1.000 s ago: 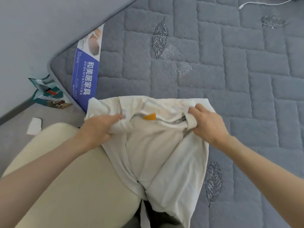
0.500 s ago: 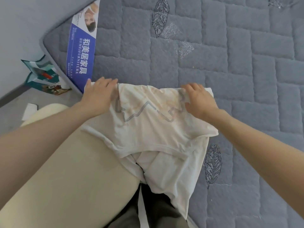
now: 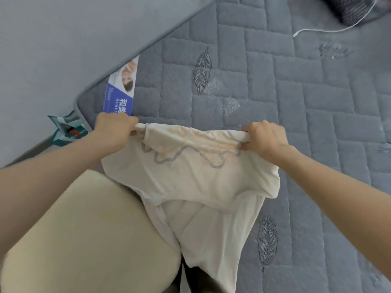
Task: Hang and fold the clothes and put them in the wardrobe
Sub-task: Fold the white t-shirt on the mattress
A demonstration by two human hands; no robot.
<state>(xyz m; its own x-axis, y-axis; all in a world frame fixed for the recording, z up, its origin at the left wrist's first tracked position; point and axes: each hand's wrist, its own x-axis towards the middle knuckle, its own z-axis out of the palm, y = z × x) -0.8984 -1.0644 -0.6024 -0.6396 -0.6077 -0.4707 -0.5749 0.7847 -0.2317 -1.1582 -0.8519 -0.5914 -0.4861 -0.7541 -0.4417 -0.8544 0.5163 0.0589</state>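
Observation:
A cream-white T-shirt [image 3: 190,176] with a grey wavy line print lies over the near edge of a grey quilted mattress [image 3: 264,85]. It is doubled over, and its lower part hangs down toward my legs. My left hand [image 3: 113,129] grips the shirt's top left corner with curled fingers. My right hand [image 3: 265,137] grips the top right corner the same way. The fabric is stretched between both hands.
A blue and white printed label [image 3: 122,89] lies on the mattress corner by my left hand. A teal packet [image 3: 67,127] sits on the floor beside the mattress. A white cable [image 3: 330,28] and a dark object [image 3: 355,7] lie at the far right. My beige-clad knee [image 3: 84,240] fills the lower left.
The shirt's upper part was flipped forward, which hid the orange tag and showed the grey print. My hands went from lying on the fabric to gripping its top corners, and they moved wider apart.

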